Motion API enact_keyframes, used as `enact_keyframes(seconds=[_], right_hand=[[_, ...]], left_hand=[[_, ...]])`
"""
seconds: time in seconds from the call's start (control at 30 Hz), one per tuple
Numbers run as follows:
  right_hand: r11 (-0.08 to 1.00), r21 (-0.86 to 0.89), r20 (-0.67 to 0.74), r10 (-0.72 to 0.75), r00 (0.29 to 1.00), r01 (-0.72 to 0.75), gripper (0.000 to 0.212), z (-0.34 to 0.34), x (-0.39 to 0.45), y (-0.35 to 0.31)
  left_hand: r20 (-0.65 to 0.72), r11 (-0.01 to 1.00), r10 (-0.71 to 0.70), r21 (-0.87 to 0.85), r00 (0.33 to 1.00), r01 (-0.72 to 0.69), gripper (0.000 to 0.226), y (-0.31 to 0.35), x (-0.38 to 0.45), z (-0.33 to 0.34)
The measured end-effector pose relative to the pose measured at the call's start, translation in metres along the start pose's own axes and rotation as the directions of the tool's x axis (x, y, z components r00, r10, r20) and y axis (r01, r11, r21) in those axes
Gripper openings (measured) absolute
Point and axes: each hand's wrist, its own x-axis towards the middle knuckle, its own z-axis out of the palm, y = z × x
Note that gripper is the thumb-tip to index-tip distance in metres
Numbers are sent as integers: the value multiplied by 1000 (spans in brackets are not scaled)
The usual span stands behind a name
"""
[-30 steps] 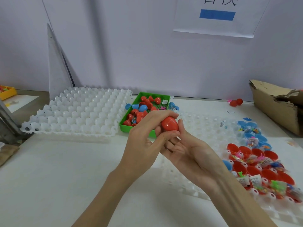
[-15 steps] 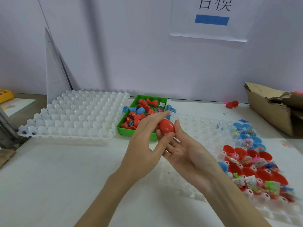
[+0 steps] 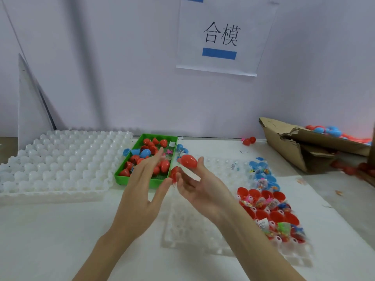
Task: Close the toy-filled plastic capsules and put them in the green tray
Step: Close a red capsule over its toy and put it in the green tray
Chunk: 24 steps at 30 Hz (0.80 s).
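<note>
A closed red capsule sits at the tips of my right hand, which lies palm up and pinches it between thumb and fingers; the fingers are blurred. My left hand is spread with straight fingers just left of it, over the near right part of the green tray, and holds nothing. The tray holds several red and blue capsules. A second red piece shows between my two hands by the tray's near right corner. Open red halves with toys and blue ones sit in a clear holder tray.
A white moulded cell tray lies left of the green tray. At the back right a torn cardboard box holds more capsules, with loose red ones near it. A wall with a paper sign closes the back.
My left hand has let go of the red capsule and opened, drifting left toward the green tray. The capsule stays at my right fingertips. The camera has tilted up.
</note>
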Motion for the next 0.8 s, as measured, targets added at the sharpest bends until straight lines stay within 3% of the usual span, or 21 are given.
enact_keyframes(seconds=[0.07,0.17,0.2,0.27,0.33,0.37,0.4,0.43,0.5,0.53,0.63,0.8], right_hand=[[965,256,-19,59,998,-52,35,2,8,-47],[833,515,-35,-213,976,201,35,-1,15,-134],[814,508,-73,-286,955,282,37,-2,16,-151],[885,297,-135,-333,933,359,39,-14,18,-163],[929,-133,-121,-362,924,346,31,-34,19,-151],[856,-406,-83,-382,920,319,26,-43,18,-142],[678,-683,-23,-390,920,271,22,-53,15,-133],[402,-892,42,-384,922,208,18,-60,11,-125],[-153,-984,140,-309,941,96,11,-70,5,-116],[-308,-949,150,-256,955,67,9,-72,2,-115],[-472,-881,145,-230,962,20,6,-76,-4,-115],[-562,-826,60,-183,981,-54,8,-79,-4,-124]], left_hand=[[-57,1000,-11,-1,998,11,52,-3,1,-1],[-82,1000,-28,-6,996,27,44,-3,3,-2],[-75,1000,-27,-8,997,27,41,-2,3,-1],[-65,1000,-3,6,998,3,36,-2,3,-2],[-57,999,28,42,998,-26,35,0,3,-2],[-49,997,40,66,998,-36,35,0,4,-3],[-37,995,50,90,998,-47,35,0,4,-3],[-22,992,57,111,998,-54,34,0,3,-3],[1,989,55,135,998,-55,28,1,2,-3],[11,988,52,143,999,-53,26,1,2,-3],[36,988,55,144,998,-59,25,2,0,-3],[42,986,69,152,997,-75,26,3,1,-4]])
